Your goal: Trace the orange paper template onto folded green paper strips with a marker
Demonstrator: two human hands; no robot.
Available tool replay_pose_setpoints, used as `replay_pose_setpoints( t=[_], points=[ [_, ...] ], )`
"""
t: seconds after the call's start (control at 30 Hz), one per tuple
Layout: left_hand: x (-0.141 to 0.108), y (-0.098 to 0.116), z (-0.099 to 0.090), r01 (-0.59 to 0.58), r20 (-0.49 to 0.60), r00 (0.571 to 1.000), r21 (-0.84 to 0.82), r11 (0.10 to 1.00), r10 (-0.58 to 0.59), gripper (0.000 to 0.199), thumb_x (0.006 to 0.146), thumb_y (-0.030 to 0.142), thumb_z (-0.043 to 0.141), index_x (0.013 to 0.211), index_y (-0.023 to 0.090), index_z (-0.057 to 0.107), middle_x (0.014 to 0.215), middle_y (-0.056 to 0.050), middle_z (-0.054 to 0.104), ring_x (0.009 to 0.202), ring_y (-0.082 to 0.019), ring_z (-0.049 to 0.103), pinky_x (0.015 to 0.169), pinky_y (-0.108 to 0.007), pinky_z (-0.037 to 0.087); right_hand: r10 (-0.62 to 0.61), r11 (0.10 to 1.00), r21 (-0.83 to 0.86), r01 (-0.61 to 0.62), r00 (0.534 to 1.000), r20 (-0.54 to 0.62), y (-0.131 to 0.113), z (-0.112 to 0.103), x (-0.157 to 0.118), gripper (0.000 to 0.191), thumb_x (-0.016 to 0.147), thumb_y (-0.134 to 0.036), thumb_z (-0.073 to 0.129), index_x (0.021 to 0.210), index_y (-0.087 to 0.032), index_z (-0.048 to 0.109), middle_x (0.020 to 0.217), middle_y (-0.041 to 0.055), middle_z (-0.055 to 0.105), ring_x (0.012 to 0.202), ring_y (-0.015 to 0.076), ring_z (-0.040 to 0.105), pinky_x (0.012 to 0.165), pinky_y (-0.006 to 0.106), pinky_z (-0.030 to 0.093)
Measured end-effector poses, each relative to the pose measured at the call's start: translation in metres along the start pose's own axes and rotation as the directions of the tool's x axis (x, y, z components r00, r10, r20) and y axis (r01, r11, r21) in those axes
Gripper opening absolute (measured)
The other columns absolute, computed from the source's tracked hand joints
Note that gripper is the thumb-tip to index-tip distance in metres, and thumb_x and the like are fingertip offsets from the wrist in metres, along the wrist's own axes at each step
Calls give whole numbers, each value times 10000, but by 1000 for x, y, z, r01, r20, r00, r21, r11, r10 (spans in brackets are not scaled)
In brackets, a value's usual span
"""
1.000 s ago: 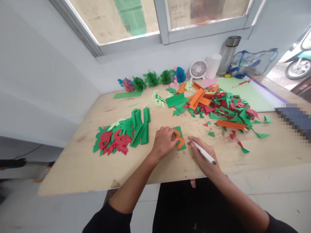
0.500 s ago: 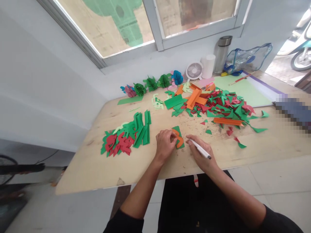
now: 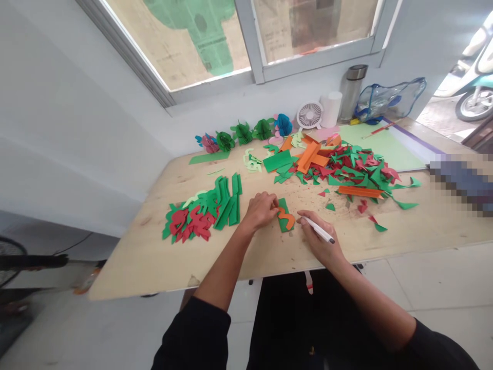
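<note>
A curved orange paper cutout [image 3: 288, 221] lies over a folded green paper piece [image 3: 283, 203] in front of me. My left hand [image 3: 262, 209] is at their left side, its fingers closed together on the upper left end of the orange cutout. The fingertips partly hide that end. My right hand [image 3: 321, 239] grips a white pen [image 3: 318, 229] just right of the two papers. The pen's dark end points back toward me, and its other end is hidden by my fingers.
Red and green cutouts [image 3: 194, 223] and folded green strips [image 3: 227, 203] lie at left. A heap of paper scraps [image 3: 358, 167] spreads at right. Behind stand paper flowers [image 3: 243, 133], a small fan [image 3: 309, 115], a bottle [image 3: 353, 92] and a clear pouch [image 3: 391, 97].
My left hand has shifted slightly up and left, uncovering more of the orange cutout. The right hand still holds the pen in nearly the same place. The camera view has tilted a little.
</note>
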State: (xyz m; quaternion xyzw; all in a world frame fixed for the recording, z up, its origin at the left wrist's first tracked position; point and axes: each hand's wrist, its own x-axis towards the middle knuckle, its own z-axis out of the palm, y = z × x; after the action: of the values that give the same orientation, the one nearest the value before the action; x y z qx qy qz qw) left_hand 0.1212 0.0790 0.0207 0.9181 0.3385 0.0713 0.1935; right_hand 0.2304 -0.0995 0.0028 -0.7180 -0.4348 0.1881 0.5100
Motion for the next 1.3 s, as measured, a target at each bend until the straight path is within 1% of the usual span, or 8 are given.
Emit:
replay_pose_setpoints(
  t=[0.23,0.43,0.6,0.73,0.9,0.97,1.17,1.3],
  points=[
    [-22,-5,-2,-7,4,1000,-95,995,7,86,747,152,613,691,192,562,766,-3,616,809,-197,583,774,-322,451,6,999,36,-5,999,-41,1,1,-1,267,926,-390,475,1074,-246,644,951,47,755,888,192,710,780,298,532],
    [-58,11,-14,-64,1,998,-272,960,67,104,831,248,569,741,196,561,755,22,649,716,-145,598,701,-264,477,-85,995,41,88,995,-59,1,0,0,265,927,-377,474,1090,-252,642,1008,56,744,934,197,702,833,330,541],
    [-72,28,-23,-101,-6,994,-358,928,106,119,840,257,554,746,185,566,777,14,661,725,-138,614,694,-254,496,-151,988,-21,151,989,2,1,-3,-6,174,854,-338,570,975,-249,657,858,36,735,756,177,688,709,281,545],
    [-71,25,-22,-103,-27,995,-373,922,101,107,855,278,566,801,191,598,810,14,686,757,-139,642,716,-254,514,-141,989,-47,141,990,-8,3,-10,-14,141,863,-330,556,911,-240,654,807,30,720,695,161,667,650,252,529],
    [-64,5,-11,-31,-157,988,-292,956,-15,140,890,256,502,956,194,609,932,-30,698,883,-173,657,820,-320,523,-70,997,-49,66,995,-76,7,-23,-21,196,852,-393,578,935,-232,653,787,24,715,615,152,651,582,247,516],
    [-63,3,-4,-23,-180,983,-242,970,-22,162,871,241,534,1009,198,606,1004,-43,692,940,-185,652,864,-339,515,-46,998,-57,40,992,-115,8,-28,-21,208,846,-404,580,932,-231,657,740,10,699,567,144,625,541,242,500],
    [-70,23,13,-74,-160,985,-48,996,65,347,808,302,703,1119,199,587,1112,-77,654,1058,-252,601,918,-401,482,-1,999,-42,-6,983,-185,10,-33,-22,211,830,-404,592,918,-224,658,660,-18,640,527,127,572,507,227,474],
    [-74,35,19,-139,-113,982,117,983,152,269,829,282,685,1069,184,613,1081,-100,646,1026,-284,578,889,-433,470,0,999,-52,-9,983,-182,9,-33,-22,209,823,-403,601,906,-222,664,679,-8,652,549,135,584,527,232,480]
  ],
)
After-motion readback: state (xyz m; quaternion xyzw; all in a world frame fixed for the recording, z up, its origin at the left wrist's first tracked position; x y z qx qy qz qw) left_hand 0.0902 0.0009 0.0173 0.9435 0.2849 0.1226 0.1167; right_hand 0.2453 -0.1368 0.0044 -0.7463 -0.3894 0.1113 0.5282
